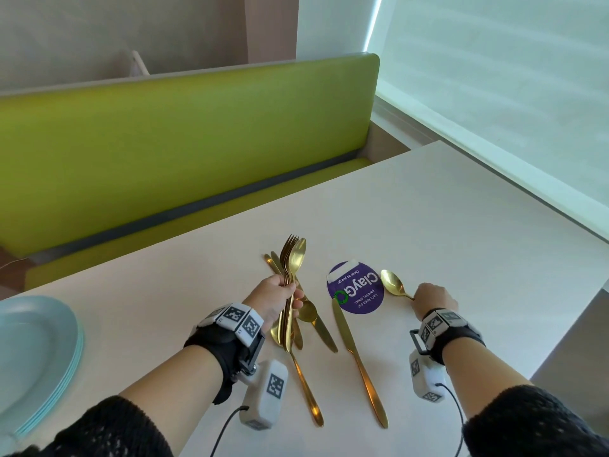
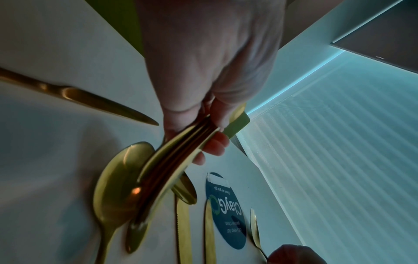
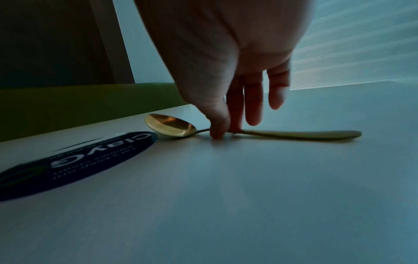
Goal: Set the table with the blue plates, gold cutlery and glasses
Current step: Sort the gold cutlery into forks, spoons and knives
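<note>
Both hands sort gold cutlery on the desk [image 1: 461,206]. Left hand [image 1: 280,293]: fingers clamped round a bundle of forks [image 1: 289,278]. Right hand [image 1: 431,300]: thumb and fingers pinch a spoon [image 1: 392,283] lying beside the sticker [image 1: 356,288]. Plates [image 1: 36,354] wait far left; next, probably, laying pieces out.

— What's at the fingertips?
— The right hand [image 3: 226,59] pinches the neck of a gold spoon [image 3: 172,127] lying flat on the white table [image 3: 248,205], handle pointing right.
— And left of it?
— A round dark sticker [image 3: 74,164], its lettering apparently reading "ClayGo", just beside the bowl.
</note>
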Demonstrator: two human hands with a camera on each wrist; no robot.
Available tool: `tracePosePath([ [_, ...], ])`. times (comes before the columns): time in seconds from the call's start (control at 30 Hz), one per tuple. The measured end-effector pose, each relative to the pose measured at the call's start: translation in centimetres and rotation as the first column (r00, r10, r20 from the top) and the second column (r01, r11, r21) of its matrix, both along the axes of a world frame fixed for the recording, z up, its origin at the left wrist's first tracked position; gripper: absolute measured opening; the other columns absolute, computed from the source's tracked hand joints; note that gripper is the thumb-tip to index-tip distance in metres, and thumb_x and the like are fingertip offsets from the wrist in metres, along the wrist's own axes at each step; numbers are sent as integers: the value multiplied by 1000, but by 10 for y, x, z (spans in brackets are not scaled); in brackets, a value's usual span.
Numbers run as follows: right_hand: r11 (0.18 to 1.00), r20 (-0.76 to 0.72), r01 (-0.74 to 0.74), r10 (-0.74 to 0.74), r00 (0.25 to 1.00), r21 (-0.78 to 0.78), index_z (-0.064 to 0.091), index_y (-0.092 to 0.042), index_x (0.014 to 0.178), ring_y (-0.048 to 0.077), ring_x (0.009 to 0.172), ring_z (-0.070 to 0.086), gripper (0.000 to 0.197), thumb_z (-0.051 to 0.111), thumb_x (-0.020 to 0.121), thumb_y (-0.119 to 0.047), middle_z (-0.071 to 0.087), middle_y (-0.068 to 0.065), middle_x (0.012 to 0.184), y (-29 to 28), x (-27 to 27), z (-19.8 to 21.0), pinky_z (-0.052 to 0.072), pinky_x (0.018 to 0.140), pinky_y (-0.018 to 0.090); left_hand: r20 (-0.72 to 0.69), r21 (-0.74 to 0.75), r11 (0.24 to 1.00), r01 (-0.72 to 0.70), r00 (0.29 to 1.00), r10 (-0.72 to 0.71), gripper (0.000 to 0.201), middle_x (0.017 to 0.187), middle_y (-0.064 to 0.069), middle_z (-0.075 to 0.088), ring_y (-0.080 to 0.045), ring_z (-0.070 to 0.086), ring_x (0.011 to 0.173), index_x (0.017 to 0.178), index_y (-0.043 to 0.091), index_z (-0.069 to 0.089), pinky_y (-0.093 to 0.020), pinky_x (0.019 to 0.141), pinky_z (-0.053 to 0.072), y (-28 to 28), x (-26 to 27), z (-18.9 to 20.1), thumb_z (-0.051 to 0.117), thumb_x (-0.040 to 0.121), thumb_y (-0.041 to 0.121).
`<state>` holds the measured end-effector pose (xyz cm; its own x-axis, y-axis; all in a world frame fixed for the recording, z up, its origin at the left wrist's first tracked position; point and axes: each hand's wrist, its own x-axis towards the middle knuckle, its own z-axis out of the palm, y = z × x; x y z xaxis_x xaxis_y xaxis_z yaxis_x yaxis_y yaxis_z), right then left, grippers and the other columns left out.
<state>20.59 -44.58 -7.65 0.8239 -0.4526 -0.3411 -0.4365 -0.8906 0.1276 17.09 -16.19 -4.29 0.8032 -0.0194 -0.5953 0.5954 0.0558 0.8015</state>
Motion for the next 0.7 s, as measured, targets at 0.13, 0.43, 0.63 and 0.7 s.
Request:
tracePosePath([
  [0.13, 995, 21, -4, 2, 1000, 99, 64, -14, 108, 25, 104, 62, 24, 49, 90, -17, 66, 8, 111, 12, 4, 9, 48, 87, 33, -4, -4, 1000, 21, 1000, -21, 13, 82, -7, 59, -16, 58, 69, 90, 9, 55, -29, 63, 52, 0, 1, 3, 44, 97, 7],
  [0.43, 506, 93, -88, 15, 996, 858, 60, -19, 72, 11, 57, 47, 16, 64, 87, -19, 54, -4, 61, 95, 9, 45, 41, 59, 25, -15, -34, 999, -12, 1000, 11, 10, 86, -10, 59, -16, 60, 70, 98, 3, 55, -29, 61, 53, 2, 1, 9, 45, 97, 3],
  [0.63, 140, -142, 134, 47, 989, 981, 56, -17, 75, 8, 56, 43, 17, 57, 93, -15, 56, -2, 72, 139, -5, 46, 35, 54, 19, -22, -110, 994, -29, 999, 27, 8, 89, -12, 62, -19, 62, 73, 95, 5, 56, -33, 64, 55, 14, -3, 14, 52, 93, 0],
  [0.7, 156, -143, 132, 60, 988, 979, 56, -18, 76, 7, 54, 43, 16, 58, 92, -17, 58, 1, 79, 147, -7, 44, 35, 53, 19, -10, -119, 993, -17, 1000, 16, 11, 87, -11, 64, -19, 63, 73, 92, 7, 57, -34, 67, 55, 17, -4, 16, 53, 91, -2],
])
